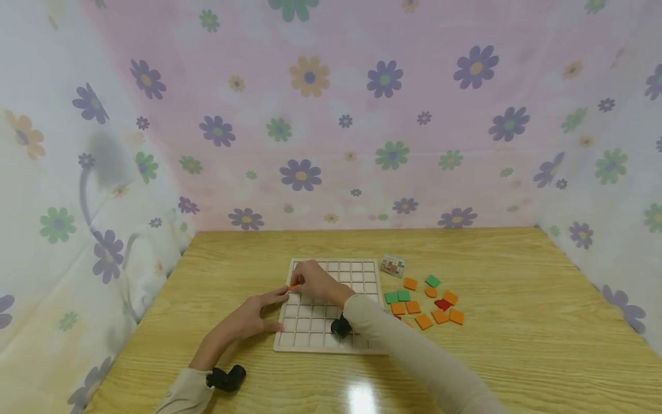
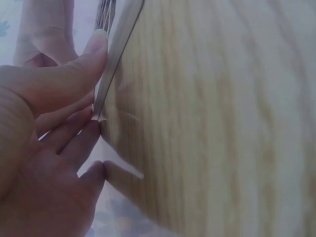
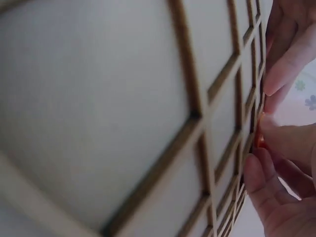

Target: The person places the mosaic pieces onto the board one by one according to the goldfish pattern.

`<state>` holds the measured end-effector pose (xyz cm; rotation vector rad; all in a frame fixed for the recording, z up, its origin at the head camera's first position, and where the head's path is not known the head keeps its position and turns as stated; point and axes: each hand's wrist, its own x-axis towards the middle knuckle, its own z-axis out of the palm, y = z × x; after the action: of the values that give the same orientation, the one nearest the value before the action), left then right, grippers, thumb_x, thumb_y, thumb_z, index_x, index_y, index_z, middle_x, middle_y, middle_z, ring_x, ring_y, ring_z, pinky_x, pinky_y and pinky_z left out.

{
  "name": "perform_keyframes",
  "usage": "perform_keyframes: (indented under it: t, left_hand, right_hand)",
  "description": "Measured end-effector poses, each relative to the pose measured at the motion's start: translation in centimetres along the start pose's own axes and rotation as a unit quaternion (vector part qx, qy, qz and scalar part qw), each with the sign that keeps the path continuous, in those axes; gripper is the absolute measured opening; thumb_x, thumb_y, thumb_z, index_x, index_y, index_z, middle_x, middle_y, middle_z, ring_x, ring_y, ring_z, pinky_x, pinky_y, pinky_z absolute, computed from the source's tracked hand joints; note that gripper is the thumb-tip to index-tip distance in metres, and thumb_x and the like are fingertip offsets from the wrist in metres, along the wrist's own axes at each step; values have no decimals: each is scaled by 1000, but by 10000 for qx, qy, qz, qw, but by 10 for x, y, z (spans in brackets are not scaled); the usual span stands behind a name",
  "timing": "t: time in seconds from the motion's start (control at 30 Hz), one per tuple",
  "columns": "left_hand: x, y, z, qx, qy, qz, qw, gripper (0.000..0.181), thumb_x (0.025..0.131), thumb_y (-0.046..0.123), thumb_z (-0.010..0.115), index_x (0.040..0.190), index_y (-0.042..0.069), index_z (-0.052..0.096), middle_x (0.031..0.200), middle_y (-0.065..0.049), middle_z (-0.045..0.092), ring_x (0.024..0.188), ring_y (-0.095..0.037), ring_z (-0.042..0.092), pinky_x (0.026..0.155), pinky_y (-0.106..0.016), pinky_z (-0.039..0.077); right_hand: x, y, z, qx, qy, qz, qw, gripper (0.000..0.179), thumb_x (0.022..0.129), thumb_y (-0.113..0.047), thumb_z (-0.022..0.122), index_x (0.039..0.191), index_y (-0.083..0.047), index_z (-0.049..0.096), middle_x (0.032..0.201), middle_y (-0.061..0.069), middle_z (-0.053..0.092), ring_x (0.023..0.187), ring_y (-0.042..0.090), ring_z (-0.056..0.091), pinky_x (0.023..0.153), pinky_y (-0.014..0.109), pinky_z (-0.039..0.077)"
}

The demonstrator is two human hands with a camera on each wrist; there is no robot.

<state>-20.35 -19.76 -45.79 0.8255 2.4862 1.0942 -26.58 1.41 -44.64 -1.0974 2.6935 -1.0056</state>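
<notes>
At left edge of pale wooden grid board (image 1: 304,325), head view: pinching small orange piece (image 1: 292,286) with right hand (image 1: 316,282), bracing with spread left hand (image 1: 252,314). Left wrist: best steady rim (image 2: 118,44) with thumb (image 2: 95,45). Right wrist: better seat square to ridges (image 3: 196,118).

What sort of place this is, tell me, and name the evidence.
Probably a screened-off tabletop workspace: what look like flowered sheets surround a wooden table, which bears a gridded board and loose colored tiles.

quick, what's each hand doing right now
Left hand: open, touching the left edge of the grid board.
Right hand: closed, pinching an orange piece.
</notes>
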Motion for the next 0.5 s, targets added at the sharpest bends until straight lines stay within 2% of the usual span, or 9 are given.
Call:
perform_keyframes:
  t: [0.23, 0.5]
  left_hand:
    - [0, 0, 0, -132, -18, -81, 9999, 70, 83, 23, 73, 143, 4, 42, 153, -6, 27, 140, -32, 20, 107, -52, 28]
    - [0, -1, 0, 76, 55, 50, 9999, 70, 82, 25, 74, 141, 2, 43, 152, -9, 30, 139, -33, 24, 105, -51, 31]
  right_hand:
    - [-10, -1, -11, 65, -144, 32, 9999, 13, 85, 5, 64, 93, 0, 72, 95, 12, 66, 79, 18, 62, 66, 21, 51]
    - [-28, 8, -23, 150, -258, -71, 9995, 19, 85, 2, 62, 102, 1, 69, 100, 11, 64, 82, 16, 61, 70, 25, 52]
